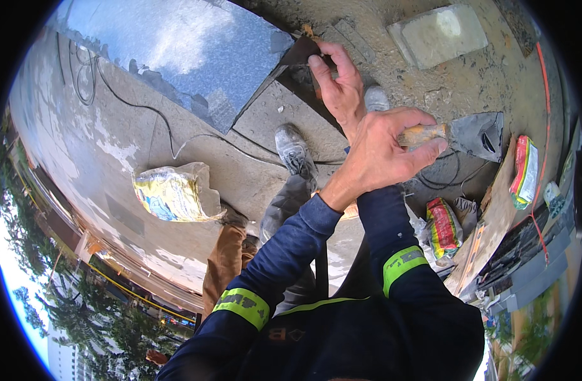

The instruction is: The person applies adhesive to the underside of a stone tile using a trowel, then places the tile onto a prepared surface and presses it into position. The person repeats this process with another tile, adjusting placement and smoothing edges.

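My arms cross, the left over the right. My left hand [383,152] is closed round the worn wooden handle of a putty knife [478,134], whose wide, mortar-smeared blade points right. Farther ahead, my right hand [341,86] pinches a dark brown flat piece [300,51] between thumb and fingers. That piece is at the right corner of a large speckled blue-grey slab [195,54], which has grey smears along its edges. Whether the piece touches the slab, I cannot tell. Part of my right wrist is hidden behind my left hand.
A pale rectangular block [438,36] lies at far right. A black cable [157,113] crosses the floor near my shoe [294,149]. Bags include a crumpled yellow-white one [176,193] and a red-yellow one [443,228]. Another person's brown trouser leg [221,267] stands close at left.
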A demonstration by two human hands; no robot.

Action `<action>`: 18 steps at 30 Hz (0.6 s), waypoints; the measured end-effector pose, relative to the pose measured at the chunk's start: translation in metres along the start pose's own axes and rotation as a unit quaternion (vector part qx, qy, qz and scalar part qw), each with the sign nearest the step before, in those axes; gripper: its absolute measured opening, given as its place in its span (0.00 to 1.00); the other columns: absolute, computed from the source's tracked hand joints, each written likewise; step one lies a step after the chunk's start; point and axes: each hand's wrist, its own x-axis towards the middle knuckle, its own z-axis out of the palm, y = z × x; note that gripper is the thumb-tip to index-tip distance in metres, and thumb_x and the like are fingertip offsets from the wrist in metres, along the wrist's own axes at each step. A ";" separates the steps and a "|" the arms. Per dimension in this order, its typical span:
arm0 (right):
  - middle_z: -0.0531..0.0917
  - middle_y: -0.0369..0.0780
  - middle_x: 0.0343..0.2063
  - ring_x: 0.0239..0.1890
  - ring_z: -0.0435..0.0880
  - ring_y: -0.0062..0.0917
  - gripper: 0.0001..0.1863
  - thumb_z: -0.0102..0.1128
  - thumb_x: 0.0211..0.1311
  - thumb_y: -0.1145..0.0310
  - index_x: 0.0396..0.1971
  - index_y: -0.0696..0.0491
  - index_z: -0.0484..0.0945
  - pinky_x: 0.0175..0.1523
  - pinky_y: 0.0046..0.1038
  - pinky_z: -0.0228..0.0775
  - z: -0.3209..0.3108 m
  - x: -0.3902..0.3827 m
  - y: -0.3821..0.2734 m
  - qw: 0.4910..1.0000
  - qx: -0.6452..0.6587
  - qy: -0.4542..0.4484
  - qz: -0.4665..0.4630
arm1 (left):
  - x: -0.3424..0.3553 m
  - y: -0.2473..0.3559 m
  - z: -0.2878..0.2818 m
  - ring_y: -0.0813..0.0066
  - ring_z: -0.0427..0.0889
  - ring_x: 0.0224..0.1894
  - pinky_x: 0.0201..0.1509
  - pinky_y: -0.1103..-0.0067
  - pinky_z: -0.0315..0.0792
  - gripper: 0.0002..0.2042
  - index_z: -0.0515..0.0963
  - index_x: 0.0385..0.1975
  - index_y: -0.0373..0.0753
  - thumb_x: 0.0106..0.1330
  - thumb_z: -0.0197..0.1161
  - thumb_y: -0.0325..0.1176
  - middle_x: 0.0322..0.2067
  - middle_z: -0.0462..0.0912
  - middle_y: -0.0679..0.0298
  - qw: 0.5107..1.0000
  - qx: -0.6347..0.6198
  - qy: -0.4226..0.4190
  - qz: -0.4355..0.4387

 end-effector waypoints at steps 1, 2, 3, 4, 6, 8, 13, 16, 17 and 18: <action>0.86 0.34 0.43 0.46 0.80 0.20 0.14 0.64 0.81 0.61 0.57 0.53 0.82 0.55 0.25 0.74 0.000 0.000 -0.001 0.999 0.020 -0.008 0.025 | 0.000 0.000 0.000 0.73 0.88 0.36 0.41 0.76 0.80 0.19 0.87 0.46 0.28 0.65 0.79 0.38 0.35 0.90 0.56 1.000 0.001 -0.002 -0.005; 0.86 0.34 0.43 0.46 0.80 0.20 0.14 0.64 0.81 0.61 0.57 0.52 0.82 0.55 0.25 0.74 0.000 -0.001 -0.002 0.998 0.033 -0.013 0.054 | 0.000 0.001 0.000 0.73 0.88 0.36 0.41 0.76 0.80 0.18 0.87 0.46 0.28 0.65 0.79 0.38 0.35 0.90 0.56 1.000 -0.001 -0.004 -0.010; 0.86 0.34 0.43 0.46 0.80 0.19 0.14 0.64 0.81 0.61 0.57 0.52 0.81 0.55 0.25 0.73 0.001 -0.001 -0.002 0.998 0.037 -0.014 0.053 | 0.001 0.001 0.000 0.73 0.88 0.36 0.42 0.76 0.79 0.18 0.87 0.46 0.28 0.65 0.79 0.38 0.35 0.90 0.56 1.000 -0.005 -0.005 -0.013; 0.85 0.34 0.43 0.46 0.79 0.19 0.14 0.64 0.81 0.60 0.57 0.52 0.81 0.55 0.24 0.73 0.001 -0.002 -0.002 0.996 0.044 -0.015 0.070 | 0.001 0.001 0.000 0.73 0.88 0.36 0.42 0.76 0.79 0.18 0.87 0.46 0.28 0.65 0.79 0.38 0.35 0.90 0.56 1.000 -0.005 -0.006 -0.013; 0.85 0.33 0.43 0.46 0.79 0.19 0.14 0.64 0.81 0.60 0.57 0.52 0.81 0.55 0.24 0.73 0.003 -0.002 -0.002 0.999 0.030 -0.008 0.037 | 0.001 0.000 0.001 0.73 0.88 0.36 0.41 0.76 0.79 0.18 0.87 0.46 0.28 0.65 0.79 0.37 0.35 0.90 0.56 1.000 -0.013 -0.007 -0.009; 0.85 0.33 0.43 0.46 0.78 0.18 0.14 0.64 0.81 0.60 0.57 0.52 0.81 0.55 0.24 0.73 0.004 -0.001 0.000 0.999 0.033 -0.006 0.036 | 0.001 -0.003 0.002 0.73 0.88 0.36 0.41 0.76 0.79 0.18 0.87 0.46 0.28 0.66 0.79 0.37 0.35 0.90 0.56 1.000 -0.009 -0.003 -0.003; 0.88 0.41 0.43 0.45 0.86 0.29 0.12 0.66 0.78 0.62 0.52 0.52 0.82 0.50 0.31 0.77 0.008 -0.004 0.003 0.996 0.065 0.002 0.068 | 0.002 -0.009 0.006 0.67 0.89 0.26 0.32 0.74 0.80 0.20 0.88 0.44 0.28 0.63 0.78 0.40 0.39 0.92 0.52 0.999 -0.016 0.021 0.018; 0.87 0.39 0.40 0.41 0.82 0.24 0.12 0.65 0.78 0.61 0.52 0.52 0.81 0.48 0.29 0.76 0.012 -0.006 0.001 0.990 0.090 -0.007 0.108 | 0.003 -0.010 0.006 0.66 0.90 0.26 0.32 0.74 0.81 0.20 0.88 0.44 0.29 0.63 0.78 0.40 0.39 0.92 0.51 0.999 -0.017 0.019 0.020; 0.86 0.38 0.39 0.40 0.81 0.23 0.13 0.65 0.79 0.61 0.52 0.52 0.81 0.47 0.29 0.75 0.014 -0.007 0.001 0.989 0.093 -0.006 0.114 | 0.003 -0.010 0.006 0.66 0.90 0.26 0.32 0.74 0.81 0.20 0.88 0.44 0.29 0.63 0.78 0.40 0.39 0.92 0.52 0.999 -0.014 0.020 0.026; 0.86 0.36 0.38 0.39 0.80 0.21 0.13 0.65 0.79 0.61 0.52 0.53 0.81 0.46 0.28 0.75 0.014 -0.008 0.000 0.987 0.092 -0.005 0.129 | 0.003 -0.009 0.006 0.66 0.90 0.26 0.32 0.74 0.81 0.20 0.88 0.44 0.29 0.63 0.78 0.40 0.39 0.92 0.52 1.000 -0.005 0.018 0.023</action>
